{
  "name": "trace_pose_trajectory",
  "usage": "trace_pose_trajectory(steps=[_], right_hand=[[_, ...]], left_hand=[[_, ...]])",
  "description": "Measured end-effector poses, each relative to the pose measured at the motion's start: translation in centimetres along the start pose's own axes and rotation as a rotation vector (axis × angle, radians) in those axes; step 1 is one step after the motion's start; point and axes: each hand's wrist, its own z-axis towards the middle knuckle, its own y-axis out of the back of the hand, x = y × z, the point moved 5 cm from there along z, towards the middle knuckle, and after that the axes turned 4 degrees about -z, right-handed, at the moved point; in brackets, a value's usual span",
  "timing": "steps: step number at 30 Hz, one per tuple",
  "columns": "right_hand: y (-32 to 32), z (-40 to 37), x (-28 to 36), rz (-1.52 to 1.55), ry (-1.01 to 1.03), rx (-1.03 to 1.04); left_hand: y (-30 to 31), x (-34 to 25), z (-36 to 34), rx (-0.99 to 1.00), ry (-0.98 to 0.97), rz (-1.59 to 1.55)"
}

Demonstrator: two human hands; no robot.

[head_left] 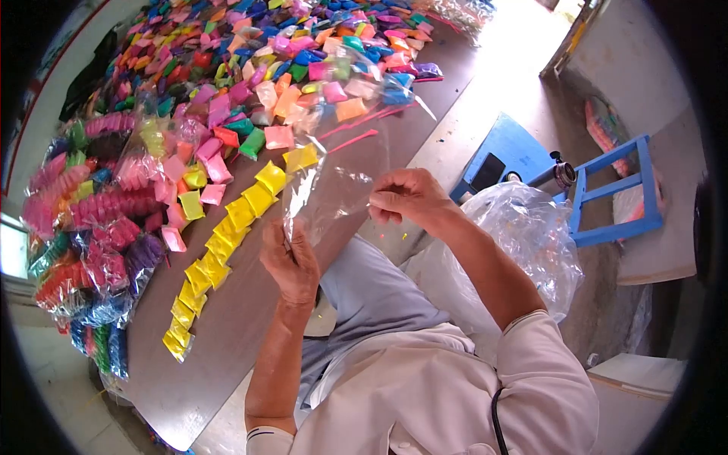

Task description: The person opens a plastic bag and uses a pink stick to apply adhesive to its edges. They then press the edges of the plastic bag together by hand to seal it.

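A clear plastic bag is stretched between my two hands over the table's edge. My left hand is closed on its lower left side, fingers pointing up. My right hand pinches the bag's right side. Just left of the bag, a row of overlapping yellow packets runs diagonally along the brown table. The row's top packet lies beside the bag's upper left edge, partly behind the clear film.
Loose packets in many colours cover the table's far part. Filled clear bags are piled at the left. Right of my lap are a large clear bag, a blue stool with a phone on it, and a blue frame.
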Motion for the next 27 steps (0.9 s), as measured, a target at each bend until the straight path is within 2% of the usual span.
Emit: trace_pose_trajectory(steps=[1,5,7,8,10,11,13,14,16,18,20,22,27], right_hand=[[0.3,-0.2,-0.1,0.034,0.054,-0.043],[0.9,-1.2,-1.0,0.136,0.028,-0.128],[0.9,-1.6,-0.9,0.114,0.13,-0.199],[0.7,-1.7,-0.7,0.114,0.13,-0.194],[0.8,-2.5,1.5,0.049,0.35,-0.266],[0.9,-2.5,2.1,0.049,0.353,-0.254],[1.2,-2.5,4.6,-0.113,0.558,-0.21],[1.7,-2.3,5.7,-0.115,0.563,-0.192],[0.9,-1.9,8.1,-0.582,0.593,-0.051],[0.2,-1.0,9.6,-0.603,0.593,-0.021],[-0.5,-0.3,10.7,-0.751,0.733,0.0],[-1.0,0.6,10.7,-0.76,0.721,0.01],[-2.6,1.0,10.8,-0.78,0.647,0.201]], left_hand=[[0.1,0.1,0.0,-0.023,0.039,-0.038],[0.6,1.3,-1.0,0.005,0.048,0.029],[0.3,2.1,-2.2,0.016,0.194,-0.056],[0.3,2.2,-2.6,0.012,0.195,-0.053],[-0.2,3.2,-3.9,0.147,0.406,-0.146],[0.0,3.0,-4.4,0.136,0.407,-0.141],[-0.2,2.6,-4.9,0.24,0.381,-0.064],[0.1,2.6,-5.0,0.222,0.384,-0.06],[1.0,3.0,-5.7,0.215,0.462,-0.112],[2.7,3.2,-5.8,0.186,0.517,-0.157],[4.4,2.9,-5.5,0.17,0.66,-0.152],[5.9,3.8,-5.6,0.134,0.64,-0.146],[7.9,3.9,-4.1,0.072,0.578,-0.121]])
